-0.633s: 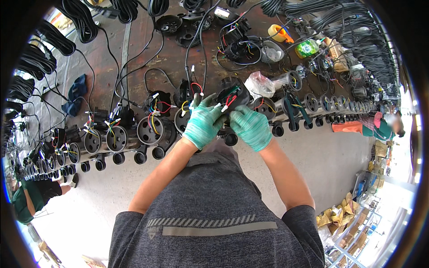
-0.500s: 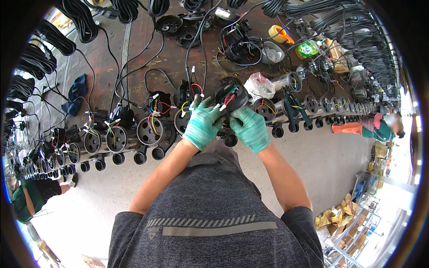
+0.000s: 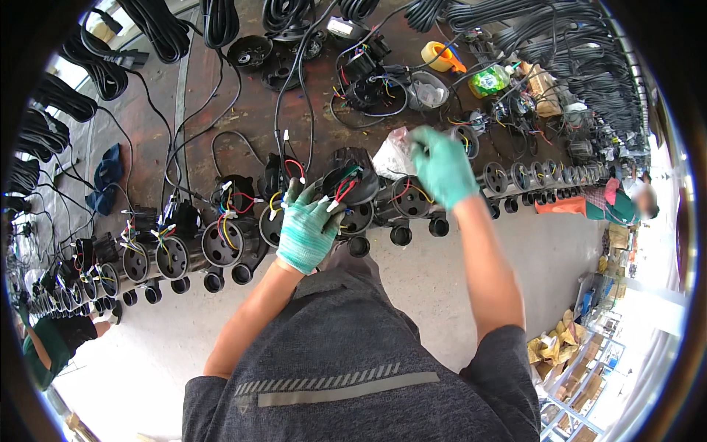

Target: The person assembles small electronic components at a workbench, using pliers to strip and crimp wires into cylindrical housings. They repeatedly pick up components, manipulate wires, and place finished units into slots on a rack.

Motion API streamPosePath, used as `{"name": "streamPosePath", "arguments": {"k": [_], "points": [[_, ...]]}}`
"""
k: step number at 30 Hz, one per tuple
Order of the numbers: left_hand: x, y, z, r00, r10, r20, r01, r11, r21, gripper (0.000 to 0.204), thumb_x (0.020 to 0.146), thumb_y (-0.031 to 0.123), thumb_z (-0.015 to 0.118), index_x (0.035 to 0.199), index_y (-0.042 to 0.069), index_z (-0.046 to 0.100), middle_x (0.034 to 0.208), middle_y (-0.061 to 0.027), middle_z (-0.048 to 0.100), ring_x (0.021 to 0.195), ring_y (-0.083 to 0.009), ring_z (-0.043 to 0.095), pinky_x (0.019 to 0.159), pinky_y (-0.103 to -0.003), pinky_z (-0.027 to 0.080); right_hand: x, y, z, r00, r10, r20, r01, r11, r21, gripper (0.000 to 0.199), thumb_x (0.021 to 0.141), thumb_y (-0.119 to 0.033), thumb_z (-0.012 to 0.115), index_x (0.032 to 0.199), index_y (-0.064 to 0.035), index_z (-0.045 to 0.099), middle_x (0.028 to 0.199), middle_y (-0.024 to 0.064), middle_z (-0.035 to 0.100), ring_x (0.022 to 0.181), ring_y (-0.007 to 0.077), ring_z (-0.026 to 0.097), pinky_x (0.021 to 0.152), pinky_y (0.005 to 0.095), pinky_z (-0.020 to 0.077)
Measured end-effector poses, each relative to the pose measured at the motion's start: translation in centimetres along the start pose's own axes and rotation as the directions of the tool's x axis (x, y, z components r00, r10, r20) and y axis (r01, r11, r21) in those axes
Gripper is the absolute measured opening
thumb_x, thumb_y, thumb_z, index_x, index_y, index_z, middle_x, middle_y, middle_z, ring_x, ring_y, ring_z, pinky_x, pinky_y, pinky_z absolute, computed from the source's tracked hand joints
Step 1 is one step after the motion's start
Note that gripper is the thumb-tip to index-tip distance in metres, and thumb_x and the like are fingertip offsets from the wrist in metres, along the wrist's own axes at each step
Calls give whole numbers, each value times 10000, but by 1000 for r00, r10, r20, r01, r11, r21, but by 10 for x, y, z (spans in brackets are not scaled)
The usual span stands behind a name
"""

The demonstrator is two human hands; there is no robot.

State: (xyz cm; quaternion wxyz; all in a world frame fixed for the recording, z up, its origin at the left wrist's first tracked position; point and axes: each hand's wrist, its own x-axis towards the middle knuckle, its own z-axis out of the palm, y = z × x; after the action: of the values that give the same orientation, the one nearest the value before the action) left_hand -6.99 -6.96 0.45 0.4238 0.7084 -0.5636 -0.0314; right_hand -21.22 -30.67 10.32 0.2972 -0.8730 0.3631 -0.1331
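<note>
The black round cap (image 3: pixel 352 180) with coloured wires sits tilted atop the motor row (image 3: pixel 221 247), pinched by the left hand (image 3: pixel 308 230), while the right hand (image 3: pixel 442 168), fingers loosely curled, reaches right toward the clear plastic bag (image 3: pixel 394 153).

a crumpled clear plastic bag (image 3: pixel 394 153) lies at upper centre. a green bottle with a label (image 3: pixel 489 79) stands at upper right. brown cardboard boxes (image 3: pixel 554 342) sit stacked at lower right.

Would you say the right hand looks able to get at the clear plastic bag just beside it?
Probably yes: the right hand hovers right at the clear plastic bag, and nothing visible lies between them.
</note>
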Motion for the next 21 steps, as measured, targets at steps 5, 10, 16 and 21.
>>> {"name": "streamPosePath", "arguments": {"k": [5, 10, 16, 21], "points": [[0, -3, -1, 996, -39, 86, 39, 999, -8, 179, 846, 141, 772, 1023, 127, 788, 1006, -57, 748, 1146, -374, 659, 1226, -628, 335, 107, 91, 54, 681, 421, 599, 103, 755, -648, 296, 997, -231, 636, 1246, -128, 758, 1133, 195, 770, 1008, 358, 760, 886, 429, 583], [0, -5, -1, 998, 6, 62, -5, 1000, -7, 244, 803, 86, 776, 1044, 123, 761, 1044, -47, 730, 1069, -369, 654, 1211, -604, 369, 121, 119, 99, 615, 464, 637, 196, 693, -694, 303, 980, -224, 641, 1244, -137, 762, 1155, 187, 766, 1026, 359, 756, 900, 435, 583], [3, 0, -5, 999, -17, 49, 17, 1000, -6, 206, 795, 79, 786, 996, 120, 771, 948, -63, 699, 1024, -345, 654, 1214, -590, 374, 127, 130, 94, 674, 456, 581, 201, 644, -738, 314, 959, -216, 648, 1241, -148, 768, 1182, 178, 762, 1047, 360, 751, 917, 441, 584], [4, 0, -5, 999, -25, 35, 25, 999, -21, 200, 792, 82, 789, 987, 117, 772, 918, -64, 678, 983, -342, 649, 1205, -575, 387, 122, 138, 99, 687, 460, 563, 198, 627, -753, 324, 941, -209, 654, 1239, -158, 772, 1205, 171, 758, 1065, 361, 746, 932, 446, 585]]}}
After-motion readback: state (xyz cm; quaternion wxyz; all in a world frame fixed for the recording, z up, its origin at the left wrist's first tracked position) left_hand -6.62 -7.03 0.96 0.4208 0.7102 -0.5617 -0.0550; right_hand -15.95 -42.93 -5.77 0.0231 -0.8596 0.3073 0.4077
